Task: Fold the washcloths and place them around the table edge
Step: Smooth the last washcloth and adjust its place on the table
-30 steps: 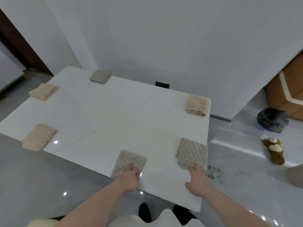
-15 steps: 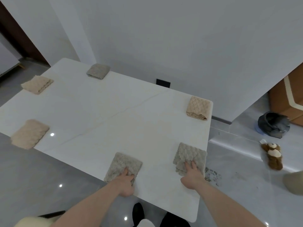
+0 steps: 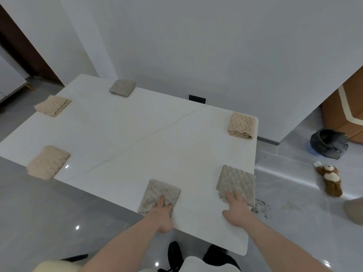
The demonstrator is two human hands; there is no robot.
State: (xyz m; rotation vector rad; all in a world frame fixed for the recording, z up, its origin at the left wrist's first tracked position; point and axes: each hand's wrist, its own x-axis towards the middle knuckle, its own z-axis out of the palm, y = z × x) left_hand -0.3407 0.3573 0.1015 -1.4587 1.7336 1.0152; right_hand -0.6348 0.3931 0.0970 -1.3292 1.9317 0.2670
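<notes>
Several folded washcloths lie around the edge of the white table. My left hand rests with straight fingers on a grey folded washcloth at the near edge. My right hand presses flat on another grey washcloth by the right edge. A beige washcloth sits at the far right corner. A grey one lies at the far edge. Two beige ones lie along the left side.
A white wall stands close behind the table. On the floor to the right are a dark bin and a brown plush toy. A wooden cabinet stands at the far right. My dark shoes show under the near table edge.
The view has shifted slightly. My right hand has slid further onto the grey washcloth by the right edge; my left hand stays on the near grey washcloth.
</notes>
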